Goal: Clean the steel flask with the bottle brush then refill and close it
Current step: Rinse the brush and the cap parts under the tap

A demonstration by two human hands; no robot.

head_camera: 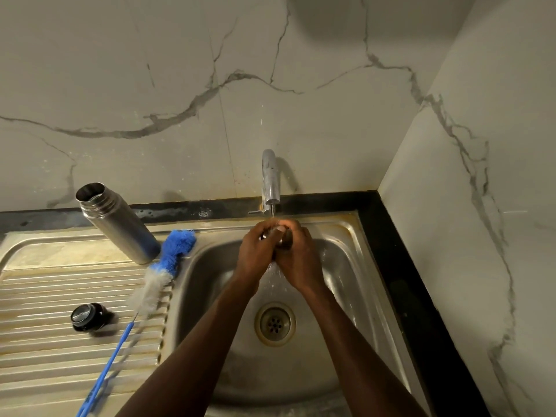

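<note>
The steel flask [117, 224] stands open and upright on the drainboard at the left, with no lid on it. Beside it lies the bottle brush [164, 272], blue and white bristles pointing to the wall, its blue handle running to the bottom edge. A black stopper with a steel top [87, 316] rests on the drainboard ribs. My left hand [258, 246] and my right hand [298, 258] are pressed together under the tap [270, 182], both closed around a small dark, shiny piece [282, 236] that is mostly hidden by my fingers. Water runs over them.
The steel sink [355, 266] has a drain [274, 322] below my wrists, with water splashing down into it. A black counter edge [400, 266] borders the sink on the right, where a marble wall closes in. Another marble wall rises behind the tap.
</note>
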